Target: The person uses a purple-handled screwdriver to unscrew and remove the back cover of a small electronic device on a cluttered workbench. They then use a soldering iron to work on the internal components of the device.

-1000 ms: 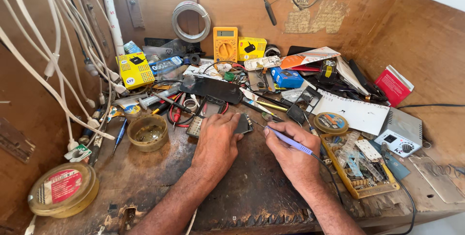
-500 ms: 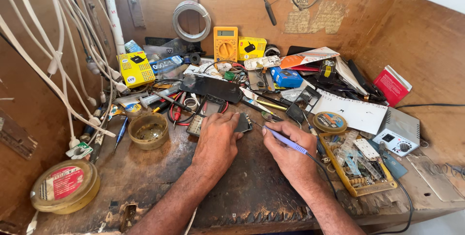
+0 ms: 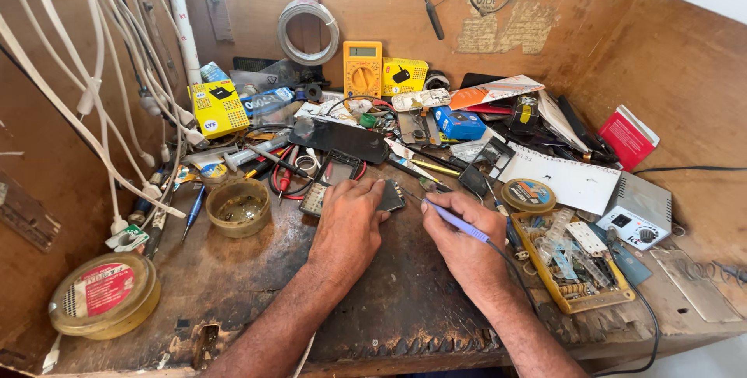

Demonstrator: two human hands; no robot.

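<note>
A small dark phone (image 3: 389, 195) at the bench's centre is pinned flat under the left hand (image 3: 348, 226), while a blue-handled soldering iron (image 3: 457, 222) at its 3 o'clock is gripped by the right hand (image 3: 467, 242).

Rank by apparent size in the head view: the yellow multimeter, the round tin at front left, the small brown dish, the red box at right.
1. Round tin, though nearest the camera.
2. Yellow multimeter.
3. Small brown dish and red box look alike; unranked.
</note>
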